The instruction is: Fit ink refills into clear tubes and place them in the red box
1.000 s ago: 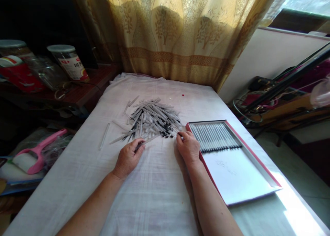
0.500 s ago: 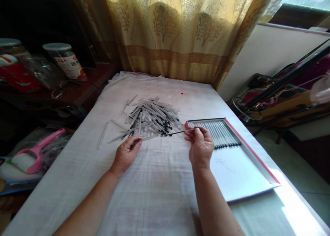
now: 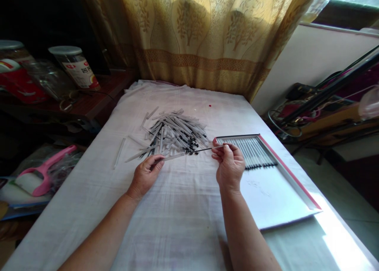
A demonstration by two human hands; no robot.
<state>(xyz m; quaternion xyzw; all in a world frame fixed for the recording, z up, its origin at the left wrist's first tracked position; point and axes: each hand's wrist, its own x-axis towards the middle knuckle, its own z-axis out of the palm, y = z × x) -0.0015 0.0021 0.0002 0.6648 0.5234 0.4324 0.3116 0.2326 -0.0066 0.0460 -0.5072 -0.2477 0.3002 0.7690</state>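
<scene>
A translucent pen barrel (image 3: 174, 156) is pinched between the thumb and fingers of my left hand (image 3: 145, 175), its free end pointing right. My right hand (image 3: 230, 166) grips the far end of a thin dark pen refill (image 3: 205, 149). The refill's tip points left at the barrel's open end; I cannot tell whether it touches or is just inside. Behind both hands lies a loose pile of clear pen barrels and black-ended parts (image 3: 177, 131). Beside my right hand, a row of pens (image 3: 254, 150) lies in a shallow red-edged box (image 3: 291, 176).
A white cloth (image 3: 177, 223) covers the table. One barrel (image 3: 119, 153) lies apart, left of the pile. A small red piece (image 3: 210, 105) sits at the back. Jars (image 3: 78, 68) stand on a dark cabinet at left, above a pink-handled tool (image 3: 44, 170). A curtain (image 3: 189, 34) hangs behind.
The two hands and the parts they hold stay in almost the same place. The refill and barrel are nearly in line as before. The view has shifted slightly.
</scene>
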